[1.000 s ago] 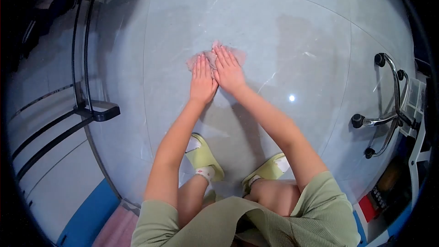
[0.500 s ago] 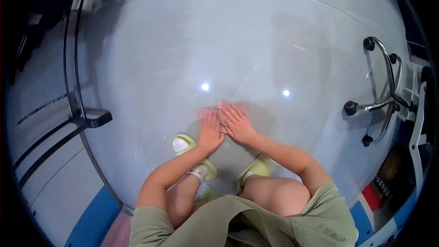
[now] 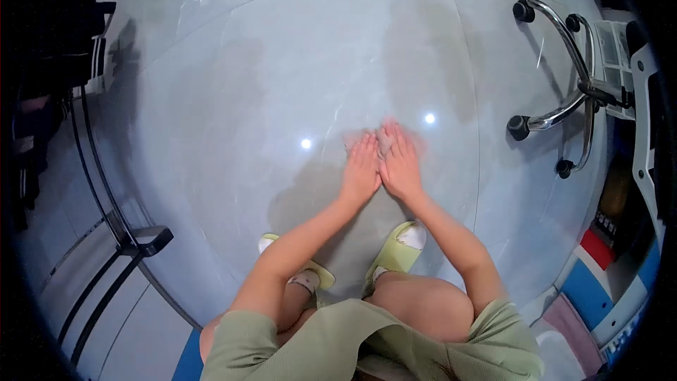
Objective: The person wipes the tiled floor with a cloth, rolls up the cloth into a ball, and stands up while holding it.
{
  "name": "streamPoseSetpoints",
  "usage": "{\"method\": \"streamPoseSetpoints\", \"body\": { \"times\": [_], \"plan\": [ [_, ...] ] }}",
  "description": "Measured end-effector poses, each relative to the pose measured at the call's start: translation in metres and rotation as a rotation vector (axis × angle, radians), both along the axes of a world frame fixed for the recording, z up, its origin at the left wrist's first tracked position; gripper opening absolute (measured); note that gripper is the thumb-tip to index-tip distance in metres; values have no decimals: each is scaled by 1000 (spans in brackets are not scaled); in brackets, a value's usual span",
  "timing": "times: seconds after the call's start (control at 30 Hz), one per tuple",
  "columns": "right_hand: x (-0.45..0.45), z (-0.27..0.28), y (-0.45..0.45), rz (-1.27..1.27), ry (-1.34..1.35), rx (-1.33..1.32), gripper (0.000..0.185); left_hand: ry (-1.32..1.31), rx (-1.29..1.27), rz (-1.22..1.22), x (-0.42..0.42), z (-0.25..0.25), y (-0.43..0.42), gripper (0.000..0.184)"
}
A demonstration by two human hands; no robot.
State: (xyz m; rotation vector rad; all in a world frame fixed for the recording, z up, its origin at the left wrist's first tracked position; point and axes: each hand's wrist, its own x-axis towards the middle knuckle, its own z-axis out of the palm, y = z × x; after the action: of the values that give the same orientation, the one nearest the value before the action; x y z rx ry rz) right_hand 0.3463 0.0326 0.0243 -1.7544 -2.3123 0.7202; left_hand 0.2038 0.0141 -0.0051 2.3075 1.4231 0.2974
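My left hand (image 3: 361, 169) lies flat on the grey tiled floor (image 3: 303, 63), fingers stretched forward. Beside it, my right hand (image 3: 401, 164) is also flat, with its thumb side close to the left one. Under and between the fingers shows a thin, crumpled pinkish piece (image 3: 384, 143), perhaps a cloth; most of it is covered by the hands. Both palms press down on it rather than grip it. Behind the hands are my feet in yellow-green slippers (image 3: 396, 254).
A chair base with chrome legs and black casters (image 3: 557, 118) stands at the right, near a clear plastic drawer unit (image 3: 615, 56). On the left is a black metal rack (image 3: 99, 162) with dark clothes hanging above. Blue and white panels (image 3: 589, 286) are at the lower right.
Both hands have slid forward and to the right over the floor, with the pinkish piece under them. The view has turned, so the chair base and rack appear shifted.
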Motion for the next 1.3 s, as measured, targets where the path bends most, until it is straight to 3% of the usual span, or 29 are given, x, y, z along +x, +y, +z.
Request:
{"method": "streamPoseSetpoints", "body": {
  "times": [0.03, 0.13, 0.23, 0.3, 0.4, 0.5, 0.6, 0.67, 0.73, 0.8, 0.9, 1.0, 1.1, 1.3],
  "plan": [
    [-6, 2, 17, 9, 29, 31, 54, -61, -1, 46, -5, -1, 14, 60],
    [-31, -17, 74, 46, 105, 178, 53, 152, -13, 95, -21, 9, 67, 58],
    [-61, -31, 129, 131, 89, 275, 55, 143, 156, 220, -46, -4, 107, 56],
    [-74, -33, 153, 179, 96, 321, 55, 79, 185, 263, -58, 1, 127, 56],
    [-78, -33, 159, 183, 58, 342, 53, 198, 206, 254, -61, -8, 135, 56],
    [-72, -35, 143, 171, 29, 256, 54, 277, 200, 247, -55, -4, 122, 59],
    [-45, -25, 90, 99, 35, 221, 53, 148, 81, 123, -40, 3, 82, 59],
    [-19, -19, 39, -44, 169, 158, 48, 200, -41, -40, -20, 5, 45, 59],
    [9, -8, -6, -216, 162, -5, 53, 3, -154, -89, 6, 6, 13, 60],
    [36, 4, -36, -326, -90, -158, 61, 48, -157, -177, 36, 10, -6, 61],
    [67, -13, -54, -565, -307, 47, 69, 123, -73, -285, 77, 15, -12, 66],
    [98, -24, -7, -651, -407, 150, 71, 75, 36, -281, 109, 12, 3, 67],
    [103, -30, 42, -689, -193, 228, 69, 106, 78, -173, 126, 15, 29, 66],
    [82, -41, 132, -414, -165, 314, 66, 170, 59, 59, 118, 8, 83, 66]
  ]
}}
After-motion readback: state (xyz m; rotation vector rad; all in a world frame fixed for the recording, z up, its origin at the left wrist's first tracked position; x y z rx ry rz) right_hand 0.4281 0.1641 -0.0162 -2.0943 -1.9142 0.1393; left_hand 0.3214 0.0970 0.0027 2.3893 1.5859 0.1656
